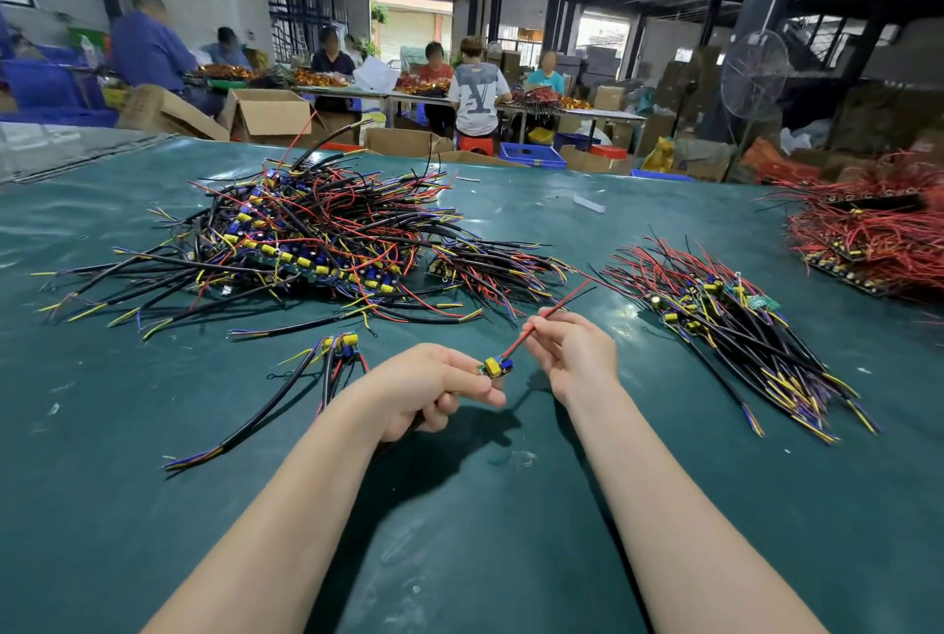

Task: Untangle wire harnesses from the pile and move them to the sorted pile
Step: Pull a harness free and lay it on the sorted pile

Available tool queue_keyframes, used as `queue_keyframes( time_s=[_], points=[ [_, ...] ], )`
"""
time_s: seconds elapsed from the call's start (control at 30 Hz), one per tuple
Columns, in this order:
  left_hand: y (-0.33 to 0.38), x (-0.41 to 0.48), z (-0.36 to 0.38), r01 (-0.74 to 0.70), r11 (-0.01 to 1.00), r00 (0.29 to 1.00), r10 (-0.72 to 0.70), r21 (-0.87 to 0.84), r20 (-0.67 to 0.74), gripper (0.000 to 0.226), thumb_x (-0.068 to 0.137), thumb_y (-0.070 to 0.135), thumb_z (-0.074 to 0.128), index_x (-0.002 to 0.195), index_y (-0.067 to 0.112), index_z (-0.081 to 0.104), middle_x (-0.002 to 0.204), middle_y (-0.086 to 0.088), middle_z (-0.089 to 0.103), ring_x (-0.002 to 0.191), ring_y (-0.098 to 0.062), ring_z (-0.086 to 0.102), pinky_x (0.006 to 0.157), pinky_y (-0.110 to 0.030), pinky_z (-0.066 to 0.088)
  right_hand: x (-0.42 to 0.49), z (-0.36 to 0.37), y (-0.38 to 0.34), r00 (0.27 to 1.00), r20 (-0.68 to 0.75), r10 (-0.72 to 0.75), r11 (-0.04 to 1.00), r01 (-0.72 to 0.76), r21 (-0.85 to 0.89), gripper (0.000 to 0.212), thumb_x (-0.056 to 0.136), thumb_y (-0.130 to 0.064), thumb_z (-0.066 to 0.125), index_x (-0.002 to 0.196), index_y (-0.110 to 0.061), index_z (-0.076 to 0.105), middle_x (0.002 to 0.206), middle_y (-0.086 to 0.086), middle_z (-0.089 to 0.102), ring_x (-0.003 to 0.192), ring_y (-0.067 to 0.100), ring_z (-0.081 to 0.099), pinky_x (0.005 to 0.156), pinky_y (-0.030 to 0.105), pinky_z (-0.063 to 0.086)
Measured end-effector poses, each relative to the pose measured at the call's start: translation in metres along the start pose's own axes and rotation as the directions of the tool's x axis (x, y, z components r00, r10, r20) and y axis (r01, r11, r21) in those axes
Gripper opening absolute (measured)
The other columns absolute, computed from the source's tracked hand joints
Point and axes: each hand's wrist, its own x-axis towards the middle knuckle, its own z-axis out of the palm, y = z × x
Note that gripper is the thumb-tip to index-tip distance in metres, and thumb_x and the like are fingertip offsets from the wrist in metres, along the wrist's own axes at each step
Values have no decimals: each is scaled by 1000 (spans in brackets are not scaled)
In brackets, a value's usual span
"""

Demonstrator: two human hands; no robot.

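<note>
Head view looks down on a wide table under a dark green cover [511, 557], creased and glossy, in a dim warehouse hall. Beyond the table's far edge stand open cardboard boxes [265, 114], a blue basket [531, 154] and a pedestal fan [753, 76]. People sit at long benches further back.

On the left half of the cover lies the tangled pile [316, 245] of black, red, yellow and blue leads. The sorted pile [725, 321] lies on the right with its wires running roughly one way. A heap of red wires [868, 245] sits at the far right edge. A small cluster of harnesses [337, 352] lies apart, near the left forearm. A strip of plain cover runs between the two piles and widens toward the near edge, and both hands are over it.

The left hand [434, 390] has its fingers curled round the board end of a harness [494, 367], whose yellow component shows at the fingertips. The right hand [572, 357], just beside it, pinches that harness's red wire [554, 309], which slants up toward the far right, its tip near the sorted pile.
</note>
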Motion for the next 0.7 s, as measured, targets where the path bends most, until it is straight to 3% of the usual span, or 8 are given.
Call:
queue_keyframes(
  time_s=[0.17, 0.27, 0.33, 0.47, 0.6, 0.7],
  points=[
    [-1, -6, -2, 34, 997, 991, -42, 68, 125, 19, 93, 1, 46, 78, 4, 58, 60, 1, 68, 39, -1, 49, 41, -14, 45, 6, -5, -3, 997, -63, -41, 997, 45, 65, 24, 85, 15, 49, 70, -4, 52, 50, 7, 57, 35, 7, 55, 42, 18, 51],
    [-3, -8, -1, 38, 995, 988, -51, 88, 145, 20, 91, -2, 48, 75, 4, 59, 58, -1, 66, 45, -5, 56, 50, -19, 52, 10, -12, -8, 993, -103, -65, 988, 78, 132, 24, 87, 13, 49, 70, -5, 50, 40, 2, 56, 33, 8, 54, 40, 18, 50],
    [-1, -8, -2, -13, 981, 998, 0, 195, 67, 20, 88, 2, 56, 71, 8, 64, 59, 1, 62, 53, -6, 55, 56, -17, 49, 13, -15, -10, 986, -151, -68, 986, 90, 141, 24, 87, 8, 50, 70, -8, 49, 35, -1, 55, 32, 6, 54, 36, 15, 46],
    [5, -10, -3, -61, 858, 990, 116, 510, -77, 10, 76, 24, 72, 68, 28, 72, 74, 3, 62, 74, -10, 49, 72, -22, 36, 12, -16, -11, 973, -223, -58, 988, 87, 125, 22, 86, 1, 53, 71, -15, 51, 36, -5, 56, 32, 2, 53, 31, 8, 32],
    [6, -13, -3, -65, 896, 996, 83, 440, -22, 11, 75, 21, 74, 65, 23, 70, 59, 1, 49, 58, -15, 34, 49, -21, 24, 13, -15, -11, 973, -227, -46, 979, 89, 186, 20, 85, -2, 53, 68, -13, 52, 39, -4, 57, 32, 3, 52, 31, 10, 33],
    [3, -9, -4, -62, 961, 998, 68, 269, -14, 16, 76, 15, 72, 61, 18, 68, 46, 6, 43, 49, -12, 29, 48, -22, 19, 13, -18, -13, 995, -88, 44, 939, -11, 343, 16, 93, -19, 52, 80, -11, 56, 69, 7, 65, 45, 8, 62, 38, 15, 47]
  ],
)
